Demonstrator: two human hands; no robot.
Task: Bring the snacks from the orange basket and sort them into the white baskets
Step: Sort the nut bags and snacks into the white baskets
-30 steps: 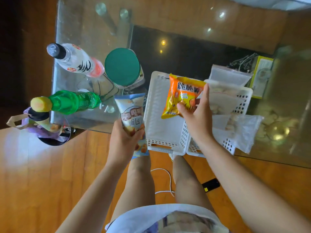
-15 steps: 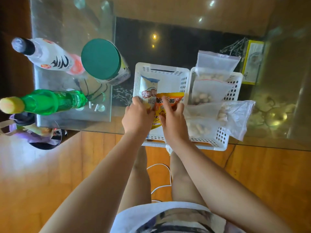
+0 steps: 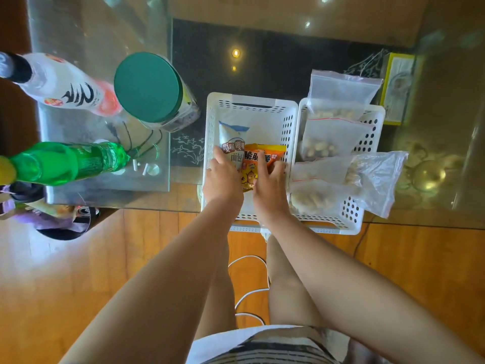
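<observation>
— Left hand [image 3: 221, 181]?
— Down in the left white basket [image 3: 213, 122], fingers [image 3: 219, 155] stretched flat and pressing on the pale bread packet [image 3: 232, 143]. Not curled round it.
— Right hand [image 3: 270, 185]?
— Beside it in the same basket, fingers [image 3: 279, 166] spread on the orange chip packet [image 3: 258, 160]. Whether pinching the packet's edge or only lying on it: cannot tell, fingertips partly hidden behind the wrapper.
— Lie of the packets?
— Both flat on the basket floor, side by side and touching. Long axis of each running from the near end of the basket to the far end, printed tops pointing away from the body. Bread packet on the left, reaching further toward the far wall; chip packet on the right, near the wall shared with the other basket.
— And next door?
— Right white basket [image 3: 367, 122] touching the first, full of clear zip bags of nuts [image 3: 330, 143], one bag hanging over its right rim. Both baskets at the near edge of the glass counter [image 3: 262, 11].
— Further left?
— Green-lidded jar [image 3: 149, 88], white bottle [image 3: 68, 90], green bottle [image 3: 73, 162], all on the counter. Yellow box [image 3: 396, 88] past the right basket. White cable [image 3: 252, 290] on the wooden floor [image 3: 78, 271] between the legs.
</observation>
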